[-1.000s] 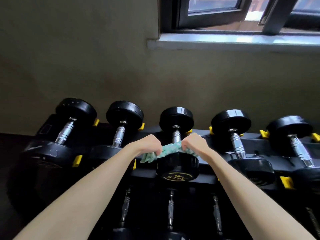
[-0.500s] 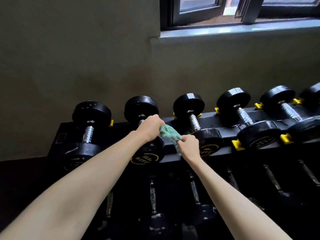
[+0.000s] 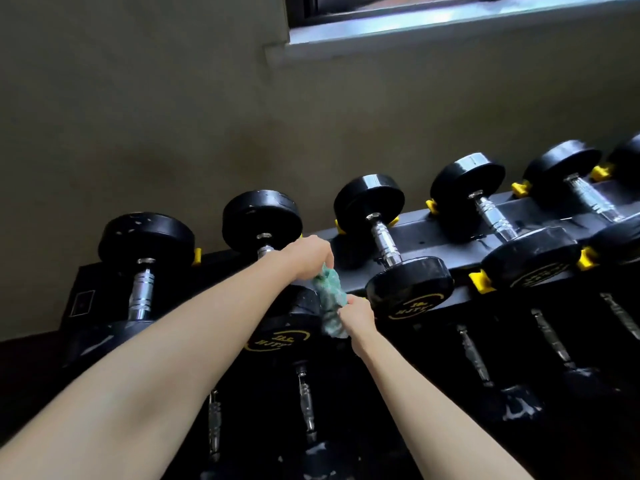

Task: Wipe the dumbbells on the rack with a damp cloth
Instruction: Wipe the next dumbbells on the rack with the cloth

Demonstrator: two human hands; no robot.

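Note:
A green patterned cloth (image 3: 330,296) is stretched between my two hands over the second dumbbell from the left (image 3: 263,220) on the top row of the black rack (image 3: 446,233). My left hand (image 3: 306,256) grips the cloth's upper end above that dumbbell's handle, most of which it hides. My right hand (image 3: 356,315) grips the lower end beside the near black head with yellow lettering (image 3: 282,336). The dumbbell to the right (image 3: 384,237) lies free, its chrome handle showing.
Several more black dumbbells with chrome handles sit in yellow cradles (image 3: 479,282) along the top row, and a lower row (image 3: 306,403) lies in shadow beneath. A plain wall (image 3: 173,116) rises right behind the rack, with a window sill (image 3: 450,26) up right.
Both hands carried the cloth from the third dumbbell leftward to the second one. The left hand now holds its end high and the right hand low, and the view has swung left.

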